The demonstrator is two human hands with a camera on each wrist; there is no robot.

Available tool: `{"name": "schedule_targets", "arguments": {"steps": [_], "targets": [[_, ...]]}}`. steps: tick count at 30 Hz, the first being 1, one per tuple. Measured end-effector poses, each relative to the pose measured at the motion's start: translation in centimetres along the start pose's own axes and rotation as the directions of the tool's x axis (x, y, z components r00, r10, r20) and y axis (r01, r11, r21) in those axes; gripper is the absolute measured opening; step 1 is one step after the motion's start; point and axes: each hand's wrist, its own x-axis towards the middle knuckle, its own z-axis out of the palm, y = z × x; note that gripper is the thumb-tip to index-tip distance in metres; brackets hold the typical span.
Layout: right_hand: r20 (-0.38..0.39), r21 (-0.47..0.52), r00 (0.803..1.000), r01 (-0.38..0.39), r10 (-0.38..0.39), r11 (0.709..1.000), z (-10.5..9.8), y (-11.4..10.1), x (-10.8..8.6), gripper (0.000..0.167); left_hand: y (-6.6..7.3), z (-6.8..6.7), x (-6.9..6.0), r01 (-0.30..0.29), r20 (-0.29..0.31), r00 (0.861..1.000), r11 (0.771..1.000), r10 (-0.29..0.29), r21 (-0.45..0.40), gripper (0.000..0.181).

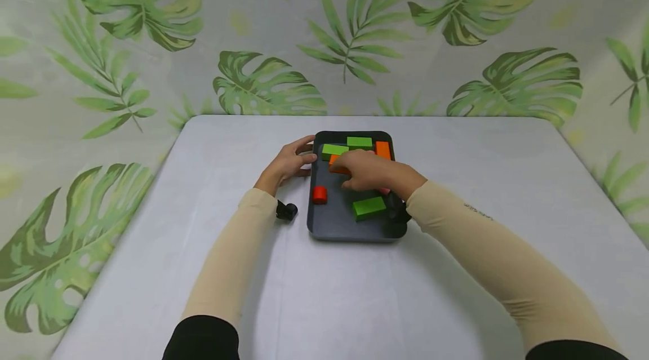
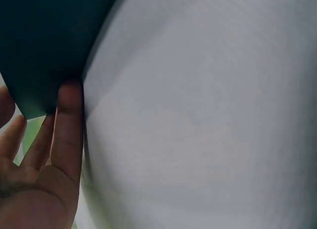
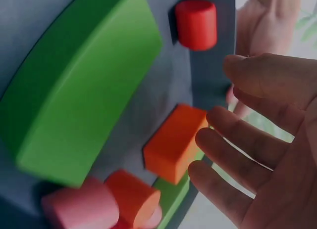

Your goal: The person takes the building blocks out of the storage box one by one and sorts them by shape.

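Observation:
A dark grey tray (image 1: 329,227) holds several coloured blocks. My left hand (image 1: 288,163) is at its left side, with extended fingers touching the tray wall (image 2: 44,51) in the left wrist view. Over the tray, my right hand (image 1: 372,171) reaches in from the right, fingers loosely spread with nothing between them. Its fingertips are beside an orange block (image 3: 176,142); whether they touch it I cannot tell. A red cylinder (image 1: 319,195) stands near the tray's left wall. Closer to me lies a green block (image 1: 369,208). The right hand partly hides the middle blocks.
Two more green blocks (image 1: 359,142) and another orange block (image 1: 383,150) lie at the tray's far end. A pink cylinder (image 3: 81,204) sits beside an orange piece (image 3: 131,197). A white cloth (image 1: 324,292) covers the table, and a leaf-print sheet (image 1: 284,22) hangs behind.

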Motion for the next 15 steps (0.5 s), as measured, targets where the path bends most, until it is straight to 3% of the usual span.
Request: {"name": "schedule_targets", "arguments": {"steps": [15], "targets": [[0.071,-0.041,0.995,0.074,-0.071,0.996,2.5,-2.7,2.8,0.040,-0.1,0.0,-0.2,0.006,0.000,1.000,1.000,-0.006,-0.030,0.064]]}}
